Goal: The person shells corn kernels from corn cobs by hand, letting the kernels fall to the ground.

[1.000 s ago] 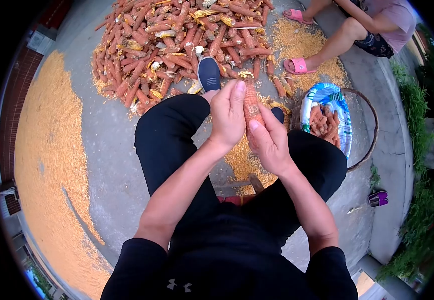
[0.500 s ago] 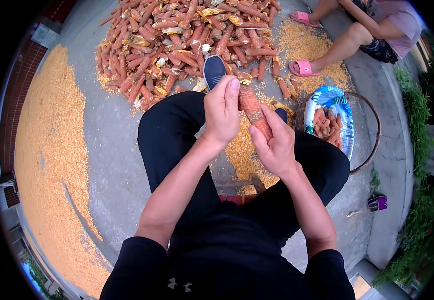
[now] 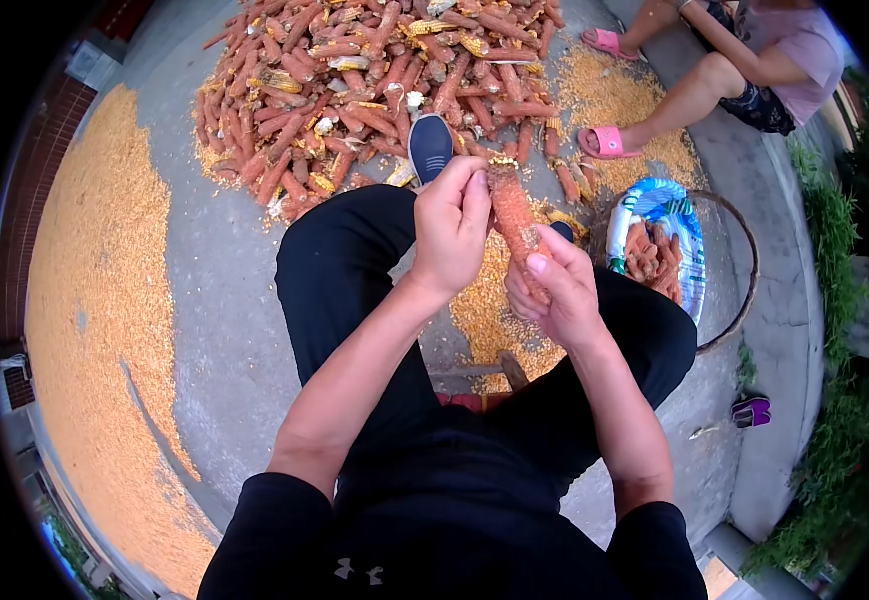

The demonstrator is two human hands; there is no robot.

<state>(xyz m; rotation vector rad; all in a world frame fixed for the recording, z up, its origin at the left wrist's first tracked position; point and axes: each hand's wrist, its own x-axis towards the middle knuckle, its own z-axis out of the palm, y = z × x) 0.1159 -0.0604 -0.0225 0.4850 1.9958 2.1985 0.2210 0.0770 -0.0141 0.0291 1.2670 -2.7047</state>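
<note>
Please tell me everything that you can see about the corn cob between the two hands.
The corn cob is long, roughly cylindrical and reddish, with a rough, pitted surface. It looks mostly bare, with some yellow kernels at its far end. It is held aslant above the floor. The right hand grips its near end; the left hand is at its far end, its exact hold partly hidden.

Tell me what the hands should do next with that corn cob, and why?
Probably the left hand should rub off the few yellow kernels at the far end of the cob, while the right hand steadies the near end. Most of the cob that shows looks bare, and the left hand is right beside those kernels.
</note>
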